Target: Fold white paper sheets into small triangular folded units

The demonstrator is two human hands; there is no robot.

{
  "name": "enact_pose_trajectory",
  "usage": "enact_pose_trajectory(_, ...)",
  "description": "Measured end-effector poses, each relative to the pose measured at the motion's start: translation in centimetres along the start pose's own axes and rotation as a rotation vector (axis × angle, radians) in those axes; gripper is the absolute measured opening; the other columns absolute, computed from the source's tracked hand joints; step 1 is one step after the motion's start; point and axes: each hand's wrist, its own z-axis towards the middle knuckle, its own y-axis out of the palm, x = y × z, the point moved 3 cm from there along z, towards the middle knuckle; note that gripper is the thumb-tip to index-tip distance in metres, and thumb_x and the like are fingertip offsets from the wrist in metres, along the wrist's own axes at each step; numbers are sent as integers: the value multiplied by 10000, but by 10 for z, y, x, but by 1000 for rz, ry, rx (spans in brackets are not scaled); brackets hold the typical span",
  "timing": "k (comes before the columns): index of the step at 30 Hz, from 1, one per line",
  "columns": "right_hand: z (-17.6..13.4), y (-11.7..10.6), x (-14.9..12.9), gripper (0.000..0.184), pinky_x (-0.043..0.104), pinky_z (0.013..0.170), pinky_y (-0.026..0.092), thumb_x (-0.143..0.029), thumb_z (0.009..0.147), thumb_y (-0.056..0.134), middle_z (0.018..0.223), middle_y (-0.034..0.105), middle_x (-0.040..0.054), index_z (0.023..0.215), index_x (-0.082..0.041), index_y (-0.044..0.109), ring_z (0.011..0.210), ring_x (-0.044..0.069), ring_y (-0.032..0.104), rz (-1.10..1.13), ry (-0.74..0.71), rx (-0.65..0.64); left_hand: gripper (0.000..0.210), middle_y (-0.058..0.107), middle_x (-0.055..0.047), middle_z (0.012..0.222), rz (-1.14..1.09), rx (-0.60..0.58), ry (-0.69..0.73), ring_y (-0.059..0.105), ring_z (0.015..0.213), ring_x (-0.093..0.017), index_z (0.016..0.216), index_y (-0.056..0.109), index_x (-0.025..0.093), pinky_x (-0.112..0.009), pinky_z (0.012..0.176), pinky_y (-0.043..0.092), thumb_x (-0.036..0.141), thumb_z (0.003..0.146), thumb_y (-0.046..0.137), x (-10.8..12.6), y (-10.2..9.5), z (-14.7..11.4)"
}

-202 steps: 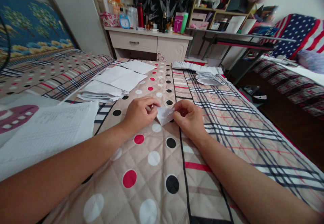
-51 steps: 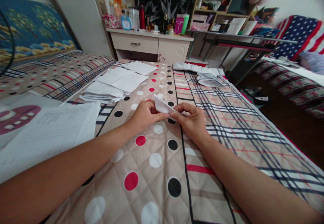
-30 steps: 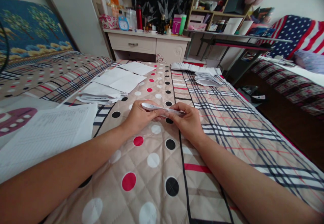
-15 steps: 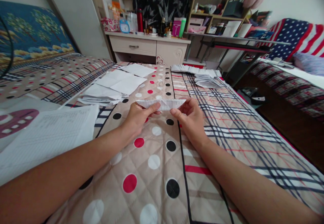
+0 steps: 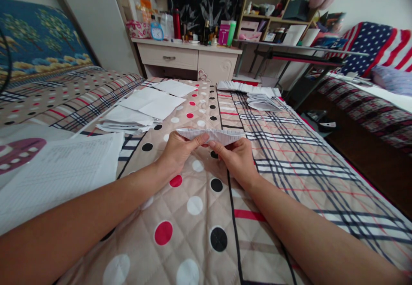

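A narrow folded strip of printed paper (image 5: 222, 136) is held above the bed, stretched sideways between both hands. My left hand (image 5: 185, 147) pinches it with the thumb on the near side, left of its middle. My right hand (image 5: 234, 153) grips its right half, and the two thumb tips almost meet at the centre. The fingers behind the strip are partly hidden. Beyond, to the left, lies a pile of loose white paper sheets (image 5: 151, 102). Several folded paper pieces (image 5: 262, 101) sit at the far right, beside a longer pleated paper strip (image 5: 247, 88).
The quilted bedspread (image 5: 193, 250) has dots and plaid. At the left lie printed sheets (image 5: 71, 169) and a plastic bag with a purple print (image 5: 22, 154). A white dresser (image 5: 167, 57) stands past the bed's far edge, with a metal-legged desk (image 5: 302, 50) to its right.
My right thumb has slid left along the paper strip, close to the left thumb. The strip has shifted slightly right and bows a little. The piles have not changed.
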Motion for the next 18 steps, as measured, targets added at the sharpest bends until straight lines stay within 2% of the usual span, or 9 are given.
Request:
enact_pose_trajectory(4,0,0,1,227,217,449,410,-377,740,749,617,661,12,694,-161,698,492,105,533,-3,6,2,239,674,5,633,19,10,10,580,587,-115,639,679,158,-241,606,464,350,654,820,-1,-2,0)
enact_pose_trajectory(10,-2,-3,3,322,209,391,344,-431,779,701,487,554,-17,620,-157,638,409,85,461,-97,-22,20,240,687,-6,660,29,-4,30,605,608,-123,660,689,155,-238,614,486,360,674,812,1,-1,-1)
enact_pose_trajectory(18,-4,-3,2,392,206,347,304,-449,775,690,431,508,-32,523,-170,578,343,69,413,58,64,13,215,680,2,653,110,-46,91,618,613,-130,652,691,164,-244,624,497,349,707,786,7,2,-3)
